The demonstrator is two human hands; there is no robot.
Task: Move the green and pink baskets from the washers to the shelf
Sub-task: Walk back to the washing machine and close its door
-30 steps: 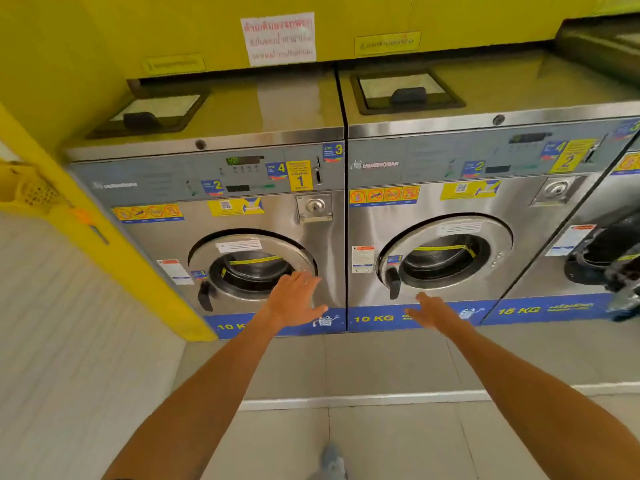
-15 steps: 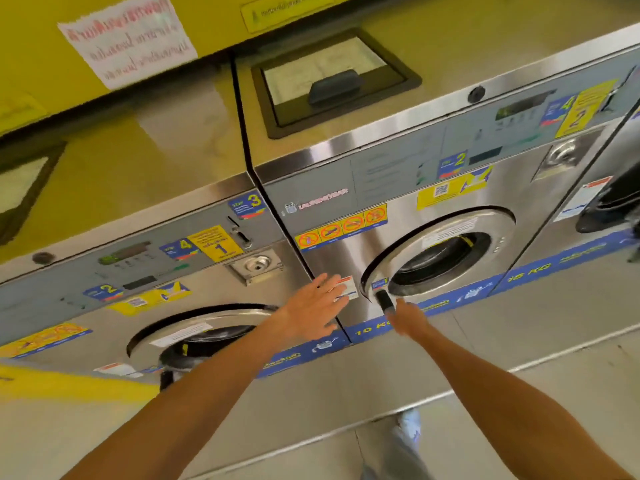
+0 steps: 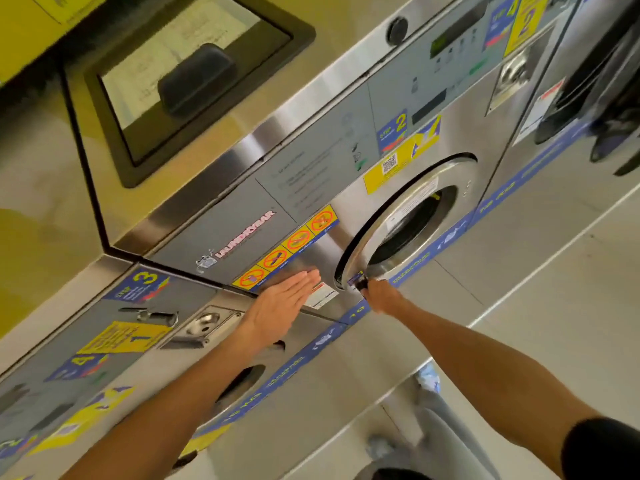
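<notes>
No green or pink basket shows in this tilted head view. Two steel front-loading washers fill it. My right hand [image 3: 381, 297] is closed around the black door handle [image 3: 360, 281] of the round door [image 3: 412, 223] on washer number 2 [image 3: 346, 161]. The door stands slightly ajar at its left edge. My left hand [image 3: 282, 308] lies flat with fingers together against the steel front, just left of that door, below a row of warning stickers [image 3: 287, 247]. Washer number 1 [image 3: 104, 348] is lower left, its door mostly hidden behind my left forearm.
A black detergent hatch [image 3: 194, 81] sits on top of washer 2. A third machine [image 3: 595, 98] with dark contents stands at the far right. Grey tiled floor [image 3: 554, 289] runs along the front; my shoe [image 3: 381, 445] is below. A yellow wall [image 3: 27, 36] is behind.
I have stepped closer and the view has tilted further. My right hand closed on washer 2's door handle and the door has come slightly away. My left hand flattened against the front panel.
</notes>
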